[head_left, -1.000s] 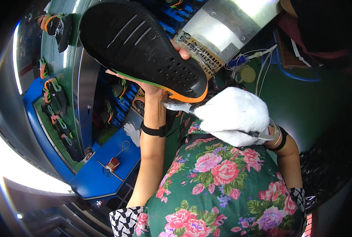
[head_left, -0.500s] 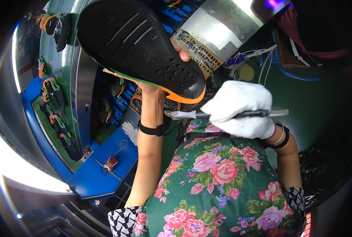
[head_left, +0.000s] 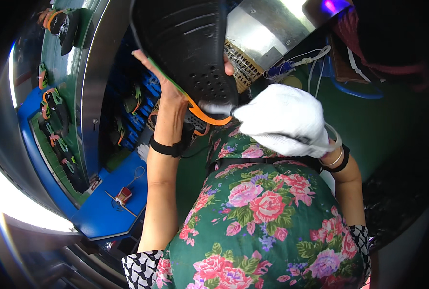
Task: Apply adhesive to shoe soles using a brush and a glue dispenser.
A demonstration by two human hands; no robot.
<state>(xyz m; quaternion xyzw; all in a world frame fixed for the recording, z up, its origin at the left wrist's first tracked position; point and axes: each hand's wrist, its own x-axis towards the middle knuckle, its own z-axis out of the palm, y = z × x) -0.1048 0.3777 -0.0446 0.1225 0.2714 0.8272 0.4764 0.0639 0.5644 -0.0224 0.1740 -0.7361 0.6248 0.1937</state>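
My left hand (head_left: 170, 91) is bare and grips a black shoe sole (head_left: 185, 45) from beneath, with fingertips showing at its far right edge. Grooves cross the broad end of the sole, and small holes dot the narrower end. Orange and green trim runs along its near edge. My right hand (head_left: 282, 120), in a white glove, is closed around a slim dark-handled tool (head_left: 301, 139). The front of that tool reaches the sole's near end, where a pale blurred patch shows. Its tip is too smeared to make out, and a pale tube curves by the wrist.
Left, a green conveyor belt (head_left: 62, 58) carries several black and orange shoe parts. A blue table (head_left: 106, 212) holds a small red item (head_left: 124, 194). Metal casing (head_left: 258, 26), brown cardboard (head_left: 243, 65) and white cables (head_left: 315, 58) lie beyond my hands. Another shoe part (head_left: 198, 124) sits below the sole.
The sole has turned more upright and its near end has shifted left. My gloved right hand has moved left and slightly up, bringing the tool against the sole's near end.
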